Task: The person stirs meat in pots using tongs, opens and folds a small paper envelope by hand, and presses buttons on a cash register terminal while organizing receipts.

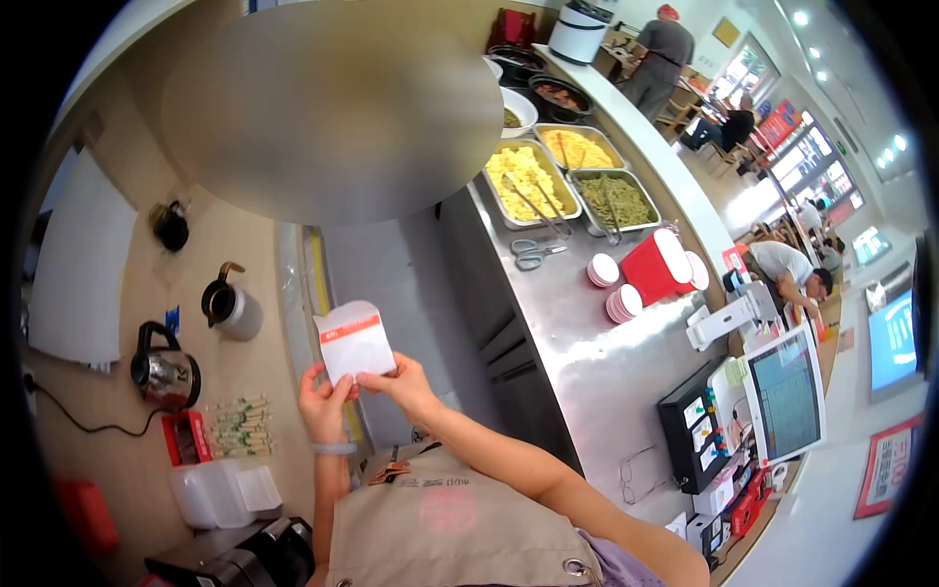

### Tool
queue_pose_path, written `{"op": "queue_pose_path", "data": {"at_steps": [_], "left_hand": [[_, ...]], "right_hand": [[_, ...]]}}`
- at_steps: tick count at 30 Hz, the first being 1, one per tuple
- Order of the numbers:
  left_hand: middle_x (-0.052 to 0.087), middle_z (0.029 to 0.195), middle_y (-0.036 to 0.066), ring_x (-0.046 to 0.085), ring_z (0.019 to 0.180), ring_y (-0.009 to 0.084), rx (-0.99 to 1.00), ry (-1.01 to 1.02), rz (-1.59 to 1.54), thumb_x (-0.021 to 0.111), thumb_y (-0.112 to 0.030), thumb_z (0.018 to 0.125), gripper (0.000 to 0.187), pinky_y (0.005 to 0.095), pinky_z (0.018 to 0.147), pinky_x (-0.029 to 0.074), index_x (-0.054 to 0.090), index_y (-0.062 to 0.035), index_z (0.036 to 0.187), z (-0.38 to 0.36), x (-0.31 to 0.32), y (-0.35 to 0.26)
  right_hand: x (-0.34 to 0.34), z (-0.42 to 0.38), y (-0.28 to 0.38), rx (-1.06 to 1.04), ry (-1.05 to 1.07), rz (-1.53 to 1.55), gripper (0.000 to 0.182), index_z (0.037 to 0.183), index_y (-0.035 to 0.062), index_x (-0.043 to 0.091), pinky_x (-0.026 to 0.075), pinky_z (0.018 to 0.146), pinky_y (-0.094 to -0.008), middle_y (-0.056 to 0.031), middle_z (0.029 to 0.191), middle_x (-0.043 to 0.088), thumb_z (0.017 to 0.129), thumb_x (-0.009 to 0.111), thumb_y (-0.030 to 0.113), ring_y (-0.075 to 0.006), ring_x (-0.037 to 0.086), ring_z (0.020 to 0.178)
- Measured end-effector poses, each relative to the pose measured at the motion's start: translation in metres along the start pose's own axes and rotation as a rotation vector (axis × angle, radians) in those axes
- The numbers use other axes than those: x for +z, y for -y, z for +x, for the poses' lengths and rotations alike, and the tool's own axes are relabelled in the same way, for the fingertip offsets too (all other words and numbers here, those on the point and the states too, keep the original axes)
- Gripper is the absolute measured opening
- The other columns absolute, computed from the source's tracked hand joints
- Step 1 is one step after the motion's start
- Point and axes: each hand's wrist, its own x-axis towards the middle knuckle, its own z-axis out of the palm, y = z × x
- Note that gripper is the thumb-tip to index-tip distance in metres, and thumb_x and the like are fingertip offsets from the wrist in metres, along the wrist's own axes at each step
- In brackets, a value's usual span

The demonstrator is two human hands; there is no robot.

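Observation:
A small white paper bag with an orange stripe near its top is held up in front of my apron. My left hand pinches its lower left edge. The thumb and fingers of my right hand grip its lower right corner. The bag looks flat, with a curved upper edge. Whether anything is inside cannot be seen.
On the right, a steel counter bears food trays with tongs, scissors, paper cups and a screen. Left, a worktop holds a kettle, jug and wrapped sticks. Several people are beyond the counter.

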Motion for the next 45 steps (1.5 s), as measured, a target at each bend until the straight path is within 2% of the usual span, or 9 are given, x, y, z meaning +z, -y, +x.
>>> {"op": "queue_pose_path", "data": {"at_steps": [13, 19, 25, 31, 32, 34, 38, 42, 45], "left_hand": [[0.062, 0.083, 0.011, 0.06, 0.062, 0.0155, -0.184, 0.036, -0.069, 0.066, -0.002, 0.074, 0.043, 0.0247, 0.057, 0.05, 0.046, 0.005, 0.111, 0.0, -0.033, 0.014], [0.062, 0.085, 0.011, 0.063, 0.072, 0.0171, -0.203, 0.108, -0.099, 0.06, -0.012, 0.081, 0.028, 0.027, 0.066, 0.052, 0.054, 0.0041, 0.103, 0.001, -0.059, 0.008], [0.06, 0.075, 0.007, 0.059, 0.056, 0.0136, 0.072, -0.553, 0.084, 0.058, -0.008, 0.08, 0.014, 0.0211, 0.044, 0.045, 0.057, -0.0017, 0.092, 0.034, -0.196, 0.027], [0.057, 0.067, 0.006, 0.054, 0.056, 0.0169, 0.641, -1.521, -0.159, 0.056, -0.002, 0.077, 0.005, 0.0273, 0.046, 0.044, 0.057, -0.0001, 0.082, 0.06, -0.326, 0.018], [0.057, 0.067, 0.006, 0.054, 0.056, 0.0169, 0.639, -1.524, -0.154, 0.056, -0.002, 0.077, 0.005, 0.0273, 0.046, 0.044, 0.057, -0.0001, 0.082, 0.065, -0.351, 0.021], [0.059, 0.068, 0.01, 0.056, 0.06, 0.0222, 0.448, -1.792, 0.15, 0.057, 0.0, 0.074, 0.005, 0.0323, 0.053, 0.047, 0.058, 0.0014, 0.079, 0.079, -0.404, 0.033], [0.063, 0.076, 0.016, 0.06, 0.065, 0.0267, 0.23, -1.844, 0.199, 0.057, 0.001, 0.069, 0.006, 0.0356, 0.06, 0.049, 0.059, 0.0021, 0.074, 0.089, -0.416, 0.007], [0.063, 0.085, 0.021, 0.063, 0.078, 0.0349, -0.236, -1.593, 0.477, 0.059, -0.002, 0.068, 0.014, 0.0397, 0.066, 0.051, 0.062, 0.0023, 0.08, 0.089, -0.408, -0.003], [0.063, 0.087, 0.021, 0.062, 0.08, 0.0356, -0.38, -1.497, 0.775, 0.061, -0.005, 0.069, 0.016, 0.0402, 0.066, 0.051, 0.063, 0.0021, 0.082, 0.099, -0.422, 0.008]], "right_hand": [[-0.038, 0.001, 0.0, 0.04, 0.029, -0.015, 0.015, 0.086, 0.0033, 0.059, 0.046, 0.065, -0.0221, -0.0036, 0.077, 0.062, 0.075, 0.068, 0.008, -0.0095, 0.058, 0.07], [-0.031, 0.015, -0.015, 0.179, 0.051, -0.12, 0.028, 0.106, -0.007, 0.052, 0.053, 0.072, -0.0295, -0.0142, 0.089, 0.062, 0.083, 0.055, 0.008, -0.0192, 0.063, 0.077], [-0.048, 0.029, -0.029, 0.219, 0.068, -0.297, 0.028, 0.112, -0.0017, 0.05, 0.05, 0.073, -0.0254, -0.0113, 0.095, 0.062, 0.086, 0.051, 0.009, -0.0161, 0.061, 0.081], [-0.1, 0.012, -0.046, 0.383, -0.012, -0.411, 0.017, 0.101, 0.0017, 0.056, 0.048, 0.068, -0.0227, -0.0064, 0.088, 0.063, 0.086, 0.05, 0.008, -0.0119, 0.06, 0.076], [-0.108, 0.007, -0.049, 0.388, -0.011, -0.411, 0.017, 0.101, 0.0017, 0.056, 0.048, 0.068, -0.0227, -0.0064, 0.088, 0.063, 0.086, 0.05, 0.008, -0.0119, 0.06, 0.076], [-0.121, 0.001, -0.054, 0.446, -0.095, -0.399, 0.017, 0.099, 0.0021, 0.056, 0.048, 0.068, -0.0232, -0.0068, 0.088, 0.063, 0.085, 0.049, 0.006, -0.0121, 0.06, 0.075], [-0.126, -0.014, -0.051, 0.455, -0.172, -0.341, 0.015, 0.095, 0.0018, 0.057, 0.049, 0.067, -0.0237, -0.0073, 0.086, 0.063, 0.084, 0.048, 0.004, -0.0128, 0.06, 0.073], [-0.128, -0.016, -0.047, 0.469, -0.198, -0.346, 0.015, 0.095, 0.0017, 0.057, 0.049, 0.067, -0.0238, -0.0076, 0.086, 0.063, 0.084, 0.046, 0.004, -0.0131, 0.06, 0.073], [-0.12, -0.014, -0.035, 0.448, -0.193, -0.368, 0.016, 0.095, 0.0011, 0.057, 0.048, 0.067, -0.0236, -0.0079, 0.086, 0.063, 0.084, 0.046, 0.003, -0.0132, 0.059, 0.073]]}}
